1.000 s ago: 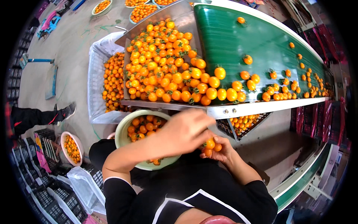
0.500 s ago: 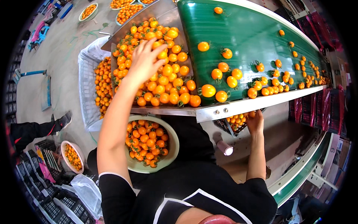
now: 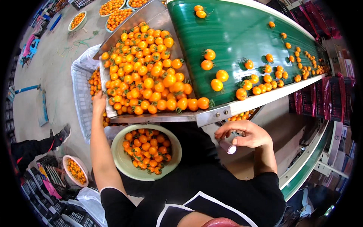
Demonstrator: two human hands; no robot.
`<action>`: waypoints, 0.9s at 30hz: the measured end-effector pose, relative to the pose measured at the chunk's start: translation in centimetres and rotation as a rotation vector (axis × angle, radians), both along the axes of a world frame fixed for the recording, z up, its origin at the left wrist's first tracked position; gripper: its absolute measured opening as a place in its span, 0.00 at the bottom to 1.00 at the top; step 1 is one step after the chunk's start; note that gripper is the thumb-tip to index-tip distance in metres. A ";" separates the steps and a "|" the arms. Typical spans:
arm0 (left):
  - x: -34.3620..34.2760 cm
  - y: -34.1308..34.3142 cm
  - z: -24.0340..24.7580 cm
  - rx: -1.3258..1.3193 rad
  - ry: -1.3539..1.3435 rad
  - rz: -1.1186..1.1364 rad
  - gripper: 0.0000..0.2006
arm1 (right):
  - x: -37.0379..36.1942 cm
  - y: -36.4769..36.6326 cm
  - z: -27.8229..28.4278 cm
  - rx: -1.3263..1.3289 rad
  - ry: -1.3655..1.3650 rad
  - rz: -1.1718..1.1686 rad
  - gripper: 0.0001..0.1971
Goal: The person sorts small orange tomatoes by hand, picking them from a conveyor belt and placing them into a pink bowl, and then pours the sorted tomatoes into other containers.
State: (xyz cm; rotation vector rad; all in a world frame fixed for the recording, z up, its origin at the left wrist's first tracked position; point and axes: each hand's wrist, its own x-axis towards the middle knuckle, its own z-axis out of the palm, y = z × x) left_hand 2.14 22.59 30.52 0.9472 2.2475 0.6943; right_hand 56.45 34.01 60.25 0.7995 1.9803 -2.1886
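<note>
My left hand is at the left lip of the metal tray, beside the white plastic crate; its fingertips are partly hidden there. Orange cherry tomatoes with green stems fill the tray, and more lie in the crate. Under the conveyor's front rail, my right hand has curved fingers apart from the thumb, with nothing visible between them. Just below those fingers stands a pale pinkish tube. A black crate of tomatoes shows partly beneath the rail.
The green conveyor belt carries scattered tomatoes off to the right. At my lap sits a pale green basin of tomatoes. A pink-white basin stands on the floor at left, near another person's leg. Black crates lie lower left.
My left hand has moved from the tray's tomatoes down to its left edge. My right hand has left the black crate and come nearer. Tomatoes in the tray spread toward the left.
</note>
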 end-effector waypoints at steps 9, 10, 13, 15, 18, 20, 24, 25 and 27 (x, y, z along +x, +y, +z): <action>-2.3 -1.8 2.4 0.258 0.143 0.074 0.17 | 0.0 0.5 1.6 0.081 -0.001 0.000 0.16; 1.1 0.3 5.3 0.379 0.138 0.027 0.16 | 0.0 0.5 2.1 0.087 -0.006 -0.052 0.15; 11.4 3.9 13.3 0.566 0.141 -0.131 0.12 | -0.1 0.0 2.9 0.255 -0.033 -0.291 0.06; 17.9 5.4 18.2 0.634 0.114 -0.350 0.10 | -0.1 -0.4 2.7 0.542 -0.047 -0.410 0.05; 25.7 7.2 22.8 0.659 -0.220 -0.479 0.13 | -0.2 -0.9 2.1 0.720 -0.106 -0.523 0.05; 29.0 8.2 23.9 0.712 -0.227 -0.571 0.16 | -0.1 -0.7 1.8 0.883 -0.086 -0.465 0.05; 32.9 9.4 25.4 0.674 -0.184 -0.803 0.19 | 1.1 -0.3 1.6 0.989 -0.098 -0.449 0.05; 33.4 9.7 25.3 0.679 -0.142 -0.823 0.19 | 1.3 -0.1 1.5 1.032 -0.080 -0.442 0.06; 34.2 10.6 24.9 0.645 -0.112 -0.811 0.17 | 1.5 0.6 1.0 1.114 -0.041 -0.427 0.07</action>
